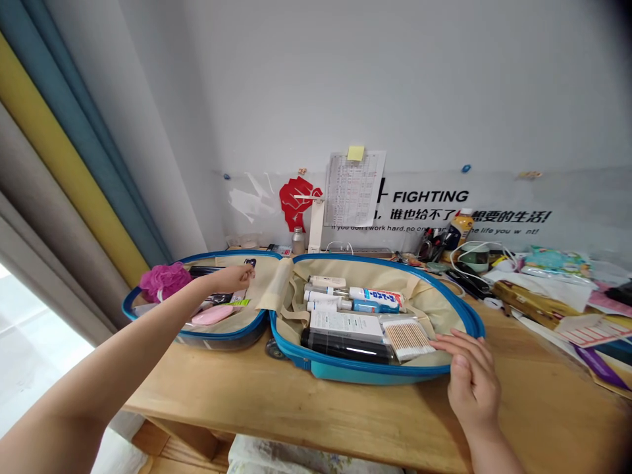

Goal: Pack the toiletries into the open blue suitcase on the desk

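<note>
A blue suitcase point(474, 322) with beige lining lies spread apart on the wooden desk. My left hand point(237, 278) is over its left half, fingers curled together beside a small dark patch on the lining; whether they grip anything is hidden. Below that hand are a pink item point(213, 315) and, further left, a magenta bath puff point(165, 282). My right hand point(471, 375) lies across the right half's front rim, fingers stretched, tips close to a pack of cotton swabs point(407, 338). Beside the swabs are a black cylinder point(348, 345), a white box point(345, 324) and a toothpaste tube point(375, 297).
Right of the suitcase, the wooden desk point(533, 395) carries clutter: an orange-labelled bottle point(459, 230), a white cable, papers and a wipes pack point(557, 261). A white lamp point(316, 227) stands behind the case. Striped curtains point(83, 151) hang at left.
</note>
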A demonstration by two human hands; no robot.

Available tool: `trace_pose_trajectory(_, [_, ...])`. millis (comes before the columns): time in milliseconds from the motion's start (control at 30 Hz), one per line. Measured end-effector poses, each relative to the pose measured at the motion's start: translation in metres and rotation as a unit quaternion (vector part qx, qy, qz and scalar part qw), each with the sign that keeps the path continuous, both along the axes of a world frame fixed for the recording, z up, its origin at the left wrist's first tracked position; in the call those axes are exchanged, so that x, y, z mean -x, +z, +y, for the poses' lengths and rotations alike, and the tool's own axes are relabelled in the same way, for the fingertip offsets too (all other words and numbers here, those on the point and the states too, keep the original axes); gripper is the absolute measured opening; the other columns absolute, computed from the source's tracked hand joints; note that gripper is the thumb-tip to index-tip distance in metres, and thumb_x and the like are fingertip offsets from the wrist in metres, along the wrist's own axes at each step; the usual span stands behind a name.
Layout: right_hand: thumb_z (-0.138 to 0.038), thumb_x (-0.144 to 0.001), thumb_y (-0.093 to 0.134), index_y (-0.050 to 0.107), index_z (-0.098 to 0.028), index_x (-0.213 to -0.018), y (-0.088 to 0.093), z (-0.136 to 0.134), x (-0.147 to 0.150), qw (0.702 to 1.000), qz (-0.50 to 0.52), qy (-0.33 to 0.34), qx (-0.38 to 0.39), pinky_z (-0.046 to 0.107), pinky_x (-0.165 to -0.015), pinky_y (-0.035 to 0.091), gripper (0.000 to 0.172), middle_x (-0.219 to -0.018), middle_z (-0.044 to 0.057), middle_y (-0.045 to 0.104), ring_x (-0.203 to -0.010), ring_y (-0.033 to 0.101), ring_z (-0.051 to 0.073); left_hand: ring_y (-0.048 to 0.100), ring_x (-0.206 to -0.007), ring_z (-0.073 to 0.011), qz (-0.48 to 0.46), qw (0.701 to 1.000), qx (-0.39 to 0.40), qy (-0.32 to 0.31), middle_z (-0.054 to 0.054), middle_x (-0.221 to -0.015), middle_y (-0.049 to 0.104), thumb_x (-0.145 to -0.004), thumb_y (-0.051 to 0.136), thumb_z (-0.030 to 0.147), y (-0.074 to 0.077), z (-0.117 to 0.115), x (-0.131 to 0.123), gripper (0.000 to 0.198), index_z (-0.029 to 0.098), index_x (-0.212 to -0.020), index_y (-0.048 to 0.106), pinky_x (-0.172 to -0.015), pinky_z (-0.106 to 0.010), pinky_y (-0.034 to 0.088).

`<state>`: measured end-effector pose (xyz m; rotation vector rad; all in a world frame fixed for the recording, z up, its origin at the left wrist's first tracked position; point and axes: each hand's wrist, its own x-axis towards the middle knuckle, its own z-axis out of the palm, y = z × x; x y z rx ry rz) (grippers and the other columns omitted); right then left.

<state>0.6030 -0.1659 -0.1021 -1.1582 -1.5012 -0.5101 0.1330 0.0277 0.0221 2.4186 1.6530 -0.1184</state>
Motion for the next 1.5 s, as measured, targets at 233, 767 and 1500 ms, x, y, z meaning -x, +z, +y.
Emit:
trace_pose_trajectory(233, [-0.03,-0.096,0.038,0.072,-0.023,-0.085,-0.001,0.0,0.0,1.0,0.006,0.001,0.003,0.049,-0.104,0.039,0.037,-0.088,0.007,0.073,-0.103,0.064,0.025,0.061,-0.075,-0.0147,-0.158,0.979,0.007,-0.127,0.0,-0.091,0.066,-0.086,0.049,0.031,0.033,0.001,-0.105,0.04,0.022,-0.125,0.054,-0.072,-0.027,0.05])
trace_pose_trajectory(767, [-0.026,-0.096,0.037,0.073,-0.025,-0.089,0.002,-0.005,0.002,1.0,-0.012,-0.007,0.021,0.048,-0.101,0.04,0.036,-0.089,0.005,0.072,-0.103,0.064,0.024,0.062,-0.107,-0.0222,-0.067,0.986,-0.002,-0.152,-0.01,-0.126,0.061,-0.095,0.06,0.038,-0.028,0.047,-0.283,0.035,0.018,-0.124,0.059,-0.091,-0.044,0.055])
trace_pose_trajectory(1500, [-0.025,-0.095,0.038,0.072,-0.025,-0.089,0.002,-0.006,0.003,1.0,0.0,0.0,0.021,0.048,-0.103,0.039,0.034,-0.09,0.005,0.072,-0.104,0.064,0.024,0.061,-0.11,-0.0232,-0.046,0.973,-0.07,-0.216,-0.01,-0.129,0.059,-0.095,0.06,0.037,-0.054,0.047,-0.28,0.037,0.019,-0.127,0.058,-0.092,-0.045,0.055])
